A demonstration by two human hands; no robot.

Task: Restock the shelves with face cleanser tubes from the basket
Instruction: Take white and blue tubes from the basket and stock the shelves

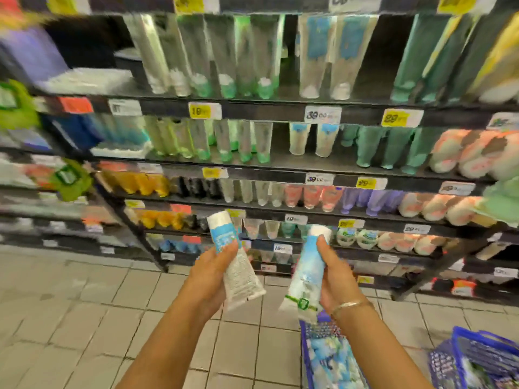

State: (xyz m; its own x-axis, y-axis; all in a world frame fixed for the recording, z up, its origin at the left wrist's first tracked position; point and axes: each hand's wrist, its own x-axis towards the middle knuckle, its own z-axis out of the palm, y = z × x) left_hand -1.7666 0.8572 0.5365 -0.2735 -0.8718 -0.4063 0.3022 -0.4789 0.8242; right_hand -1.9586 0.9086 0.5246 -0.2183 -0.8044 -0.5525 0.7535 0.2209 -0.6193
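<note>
A shop is shown: long dark shelves (280, 103) are filled with rows of tubes, price tags (398, 117) are fixed along their front edges, and a blue basket (474, 357) is seen below them on the tiled floor (70, 304).

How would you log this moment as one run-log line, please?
left hand: grips tube | right hand: grips second tube | basket: lower right, on floor | shelving: neither tube placed yet

two hands (216, 265), two held tubes (238, 265), two baskets (309, 346)
</note>
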